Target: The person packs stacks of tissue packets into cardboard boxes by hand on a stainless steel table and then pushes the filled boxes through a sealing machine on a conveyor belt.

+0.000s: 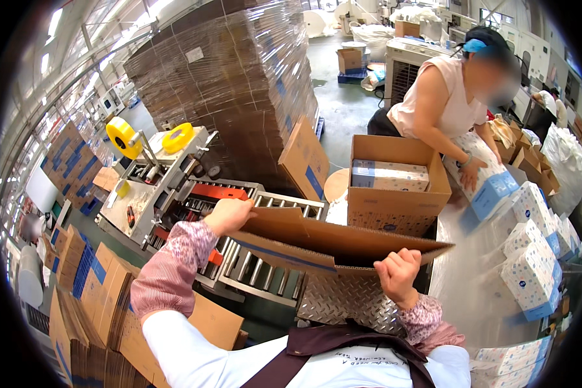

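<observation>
Between my two hands is a partly flattened brown cardboard box [284,249], held above the roller conveyor and a diamond-patterned metal plate [343,301]. My left hand [229,216] is closed on its upper left edge. Lower down on the right, my right hand [398,275] grips its near edge with curled fingers. Just beyond it stands an open carton [398,210] with a white and blue patterned pack [391,176] inside. A co-worker [443,97] leans over the metal table at the right, both hands on a row of similar packs [482,184].
The roller conveyor [258,271] runs left toward a taping machine with yellow tape rolls [124,137]. Flat cartons [103,310] stack at lower left. A tall film-wrapped cardboard stack [220,84] stands behind. Several packs [530,278] lie on the metal table [459,291].
</observation>
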